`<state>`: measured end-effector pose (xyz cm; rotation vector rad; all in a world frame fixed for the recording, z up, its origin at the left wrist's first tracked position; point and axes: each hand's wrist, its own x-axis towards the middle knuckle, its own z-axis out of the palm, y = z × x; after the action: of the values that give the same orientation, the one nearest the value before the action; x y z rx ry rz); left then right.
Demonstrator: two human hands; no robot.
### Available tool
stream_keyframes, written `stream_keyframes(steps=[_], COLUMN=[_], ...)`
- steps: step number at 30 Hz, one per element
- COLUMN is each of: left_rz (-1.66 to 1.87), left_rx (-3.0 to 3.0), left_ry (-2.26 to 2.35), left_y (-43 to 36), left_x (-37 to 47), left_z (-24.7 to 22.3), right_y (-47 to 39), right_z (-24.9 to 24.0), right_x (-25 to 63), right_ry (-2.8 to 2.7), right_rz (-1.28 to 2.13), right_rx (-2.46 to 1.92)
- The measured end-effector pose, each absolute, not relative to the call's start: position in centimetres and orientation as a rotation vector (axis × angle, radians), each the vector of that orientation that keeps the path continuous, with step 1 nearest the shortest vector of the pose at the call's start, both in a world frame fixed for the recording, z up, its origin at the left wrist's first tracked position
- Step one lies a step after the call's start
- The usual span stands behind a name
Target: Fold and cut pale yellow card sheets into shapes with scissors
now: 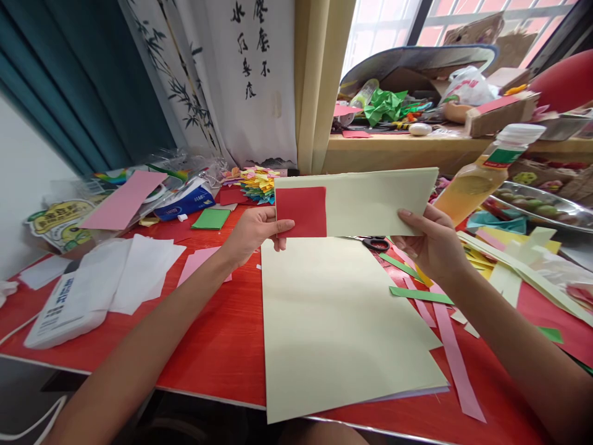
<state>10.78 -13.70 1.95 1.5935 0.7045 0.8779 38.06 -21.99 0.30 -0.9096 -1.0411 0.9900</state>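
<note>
Head view: a flat, matte red paper square (303, 212) is held against the left end of a long pale cream paper rectangle (370, 201), both raised above the red desk (227, 355). Square and rectangle are pinched together at their left edge between the thumb and fingers of the left hand (262, 232); the rectangle's lower right corner is pinched likewise by the right hand (426, 235). Beneath, a large smooth cream sheet (343, 334) is spread slightly past the desk's front edge, its right side notched. Black-handled scissors (369, 243) are partly hidden behind the rectangle. Toward the desk's right edge, a narrow pink paper strip (456, 358) and a green paper strip (419, 295) are scattered. Near the left edge, thin white sheets (148, 272) are laid out.
</note>
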Motion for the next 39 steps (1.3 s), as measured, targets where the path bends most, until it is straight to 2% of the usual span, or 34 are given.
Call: stream_keyframes(steps=[39], left_rz=[0.904], left_rx=[1.584], left_ry=[0.765], left_y=[-13.7], left_x=[10.97], left_z=[1.73], right_y=[-22.09], right_z=[0.39], right_x=[37.82], right_ry=[-1.013], right_rz=[0.986], right_rx=[-0.942])
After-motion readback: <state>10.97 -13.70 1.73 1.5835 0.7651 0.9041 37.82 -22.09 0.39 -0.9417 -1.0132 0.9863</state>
